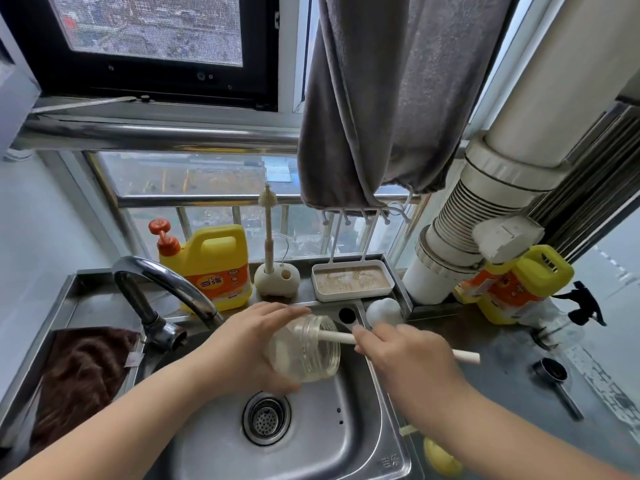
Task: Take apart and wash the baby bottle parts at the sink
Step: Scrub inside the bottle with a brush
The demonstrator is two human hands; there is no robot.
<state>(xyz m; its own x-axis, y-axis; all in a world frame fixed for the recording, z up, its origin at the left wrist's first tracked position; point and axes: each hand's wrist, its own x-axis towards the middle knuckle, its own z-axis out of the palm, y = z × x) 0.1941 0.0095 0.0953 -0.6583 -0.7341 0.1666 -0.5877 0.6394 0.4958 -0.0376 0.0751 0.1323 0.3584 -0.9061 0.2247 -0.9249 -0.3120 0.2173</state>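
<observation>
Over the sink (360,424), her left hand (242,344) grips the bottle (304,351); right hand (405,348), at three o'clock, grasps the brush handle (337,337) inside. Slippery plastic might twist loose and drop.

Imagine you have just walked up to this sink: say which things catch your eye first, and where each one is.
First, the clear bottle held on its side over the sink in the left hand, while the right hand holds a pale brush handle running into its mouth. Next, the yellow detergent jug behind the tap, and the grey towel hanging above.
</observation>
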